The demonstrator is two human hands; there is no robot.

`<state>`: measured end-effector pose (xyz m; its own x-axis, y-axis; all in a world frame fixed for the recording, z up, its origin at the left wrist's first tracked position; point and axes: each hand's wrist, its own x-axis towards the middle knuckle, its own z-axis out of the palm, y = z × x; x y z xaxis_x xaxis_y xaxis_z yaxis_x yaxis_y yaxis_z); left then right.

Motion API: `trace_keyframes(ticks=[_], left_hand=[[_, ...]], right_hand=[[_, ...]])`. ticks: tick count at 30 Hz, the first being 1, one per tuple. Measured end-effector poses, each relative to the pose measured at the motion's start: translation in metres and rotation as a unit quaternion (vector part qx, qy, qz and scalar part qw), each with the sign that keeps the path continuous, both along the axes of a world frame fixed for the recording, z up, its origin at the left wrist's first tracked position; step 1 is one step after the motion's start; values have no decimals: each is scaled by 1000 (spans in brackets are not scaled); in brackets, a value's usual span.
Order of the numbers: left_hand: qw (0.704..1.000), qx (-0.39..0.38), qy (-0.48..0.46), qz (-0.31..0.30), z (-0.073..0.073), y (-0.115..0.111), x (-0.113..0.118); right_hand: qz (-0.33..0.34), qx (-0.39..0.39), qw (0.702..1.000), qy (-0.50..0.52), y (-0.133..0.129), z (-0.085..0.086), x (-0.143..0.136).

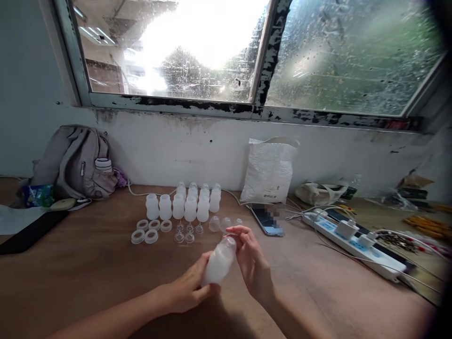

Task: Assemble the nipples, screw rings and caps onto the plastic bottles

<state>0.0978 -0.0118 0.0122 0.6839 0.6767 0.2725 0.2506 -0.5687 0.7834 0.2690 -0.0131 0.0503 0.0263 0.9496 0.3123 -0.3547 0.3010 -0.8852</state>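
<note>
A frosted white bottle (218, 263) is held tilted above the table, its top leaning to the right. My left hand (194, 285) is wrapped round its lower part. My right hand (251, 263) is at the bottle's top, fingers bent and apart, with the fingertips beside the clear cap (229, 242). Behind stand several open white bottles (152, 207) in a row, with several capped ones (215, 197) at the back. White rings (151, 236) lie in front of them, next to clear nipples (179, 235). Clear domed caps (214, 223) sit just beyond my hands.
A phone (266, 220) lies before a white plastic bag (270, 172). To the right are a power strip (356, 247) with cables and a pouch (319, 193). A grey backpack (76, 162) and a black flat object (31, 231) are at the left.
</note>
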Motion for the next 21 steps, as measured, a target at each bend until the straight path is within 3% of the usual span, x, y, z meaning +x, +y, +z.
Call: trace_keyframes(ticks=[5, 7, 9, 11, 14, 17, 21], left_hand=[[990, -12, -19, 137, -22, 17, 1], [989, 8, -21, 147, -27, 21, -1], [989, 34, -39, 138, -23, 23, -5], [984, 65, -81, 143, -8, 25, -9], [975, 107, -118, 157, 28, 26, -14], [984, 106, -30, 142, 62, 25, -15], [981, 128, 34, 145, 87, 25, -20]], right_hand=[[16, -41, 997, -60, 8, -20, 1], [17, -52, 996, -77, 9, -24, 1], [5, -54, 995, -81, 10, -26, 1], [-14, -54, 996, -74, 11, -26, 3], [-38, -60, 996, -57, 14, -28, 6], [-44, -78, 995, -42, 17, -32, 8], [-52, -87, 994, -42, 19, -35, 10]])
